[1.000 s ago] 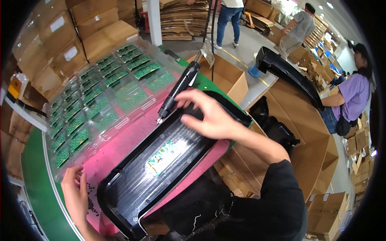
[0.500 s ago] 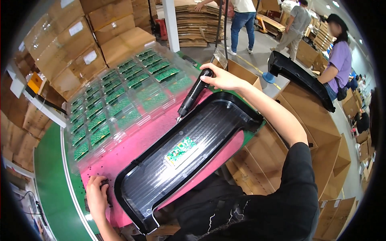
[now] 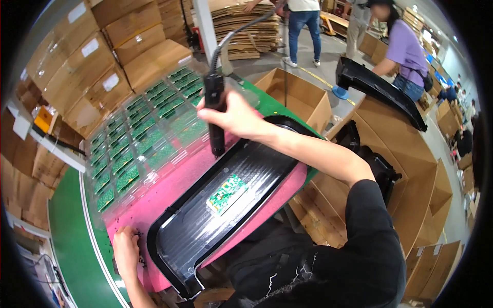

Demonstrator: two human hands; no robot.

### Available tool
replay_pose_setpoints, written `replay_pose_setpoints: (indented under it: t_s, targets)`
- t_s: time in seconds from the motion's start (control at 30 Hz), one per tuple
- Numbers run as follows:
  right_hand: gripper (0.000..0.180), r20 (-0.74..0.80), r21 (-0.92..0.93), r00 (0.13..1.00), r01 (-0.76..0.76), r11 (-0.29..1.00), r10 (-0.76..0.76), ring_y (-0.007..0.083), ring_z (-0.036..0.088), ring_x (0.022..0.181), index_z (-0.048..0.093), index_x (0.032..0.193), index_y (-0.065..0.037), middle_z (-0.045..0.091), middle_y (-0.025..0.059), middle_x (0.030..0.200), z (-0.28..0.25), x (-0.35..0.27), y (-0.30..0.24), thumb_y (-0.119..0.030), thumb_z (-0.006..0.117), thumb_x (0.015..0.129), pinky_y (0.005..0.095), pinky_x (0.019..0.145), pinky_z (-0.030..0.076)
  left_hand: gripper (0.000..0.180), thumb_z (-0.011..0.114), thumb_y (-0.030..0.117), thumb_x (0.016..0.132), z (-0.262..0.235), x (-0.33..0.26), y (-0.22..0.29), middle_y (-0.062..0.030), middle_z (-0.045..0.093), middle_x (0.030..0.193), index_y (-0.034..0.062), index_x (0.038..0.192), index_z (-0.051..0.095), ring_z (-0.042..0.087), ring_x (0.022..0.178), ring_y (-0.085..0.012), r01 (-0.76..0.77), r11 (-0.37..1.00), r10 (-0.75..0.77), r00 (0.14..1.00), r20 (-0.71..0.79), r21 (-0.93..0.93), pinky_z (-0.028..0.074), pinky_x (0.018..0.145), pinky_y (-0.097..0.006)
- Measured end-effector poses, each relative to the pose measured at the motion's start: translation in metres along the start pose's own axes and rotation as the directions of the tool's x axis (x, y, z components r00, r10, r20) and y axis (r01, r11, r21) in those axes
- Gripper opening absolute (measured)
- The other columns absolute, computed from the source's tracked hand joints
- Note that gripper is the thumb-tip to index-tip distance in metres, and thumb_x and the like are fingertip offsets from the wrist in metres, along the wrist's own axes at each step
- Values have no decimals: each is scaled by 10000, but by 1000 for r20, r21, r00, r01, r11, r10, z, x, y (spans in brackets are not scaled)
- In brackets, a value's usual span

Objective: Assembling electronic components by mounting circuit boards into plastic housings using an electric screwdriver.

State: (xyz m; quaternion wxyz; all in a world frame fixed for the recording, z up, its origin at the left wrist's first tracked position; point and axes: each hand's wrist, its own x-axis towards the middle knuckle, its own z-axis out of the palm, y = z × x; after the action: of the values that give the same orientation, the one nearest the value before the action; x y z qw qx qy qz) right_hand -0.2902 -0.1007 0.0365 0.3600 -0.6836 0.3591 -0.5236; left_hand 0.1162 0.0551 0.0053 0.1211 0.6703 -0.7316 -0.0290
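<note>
My right hand point(image 3: 235, 114) is wrapped round a black electric screwdriver point(image 3: 217, 137), held nearly upright with its cord rising from the top. The screwdriver's lower end is by the far edge of a long black plastic housing point(image 3: 192, 237). Inside that housing lies a green circuit board point(image 3: 228, 194). At the near left of the pink mat point(image 3: 154, 197), my left hand point(image 3: 126, 248) has its fingers curled together among small dark pieces point(image 3: 142, 260) that look like screws. Whatever is between those fingertips is too small to make out.
Clear plastic trays point(image 3: 149, 131) of green circuit boards stand beyond the mat on the green table point(image 3: 67, 220). Open cardboard boxes point(image 3: 295, 95) are at the right. There a person in purple point(image 3: 405, 49) stands by another black housing point(image 3: 377, 90). Stacked cartons point(image 3: 77, 61) fill the back left.
The screwdriver has swung from a slant to nearly upright, and my right hand has moved left. My left hand stays at the small pieces, fingers drawn closer together. The person in purple has leaned in.
</note>
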Motion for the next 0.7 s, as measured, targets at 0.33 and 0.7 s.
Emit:
replay_pose_setpoints:
  t_s: [0.33,0.7]
  targets:
    - [247,-159,591,986,55,805,50,137,606,700,562,1086,-41,585,32,742,21,-14,-26,-161,694,915,298,678,500,153,661,-68,690,-1,11,-15,-165,632,637,-60,838,699,616,569,-254,-57,993,55,998,-20,-107,499,590,-354]
    - [217,-169,874,986,145,464,10,156,555,605,532,1060,-41,550,49,690,65,-39,-91,-160,654,926,311,614,485,128,699,-108,758,-34,60,137,-49,653,807,-59,876,691,629,709,-88,-280,664,230,959,-167,-693,523,634,-217]
